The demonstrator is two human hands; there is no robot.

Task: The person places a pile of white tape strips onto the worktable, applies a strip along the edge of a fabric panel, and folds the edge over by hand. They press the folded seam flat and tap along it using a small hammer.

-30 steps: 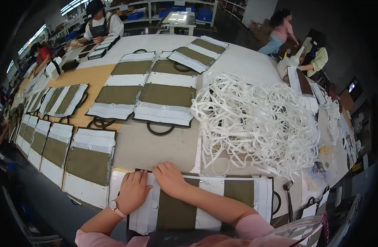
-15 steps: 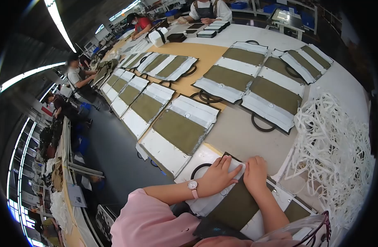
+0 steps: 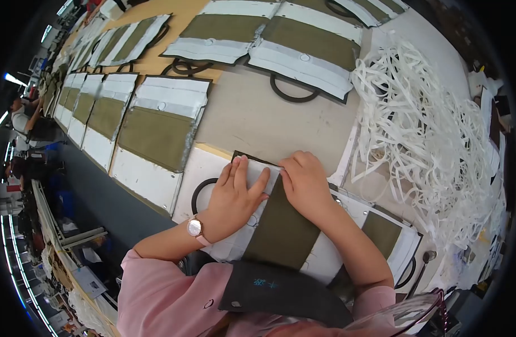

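An olive and white fabric bag panel with a dark edge lies on the table in front of me. My left hand rests flat on its white band, fingers spread near the far dark edge. My right hand is closed at that same edge, fingers bent together and thumb beside the olive strip. Its grip is partly hidden. A black loop handle sticks out left of my left hand. Beneath my right forearm, another olive and white panel is partly covered.
Rows of similar panels with black handles lie at the left and far side. A big tangle of white strips heaps up at the right. A thin tool with a rounded head lies at lower right. A person stands at far left.
The view has tilted down and turned, so the table things appear higher and further left. Both hands stay at the panel's far edge with little change in pose.
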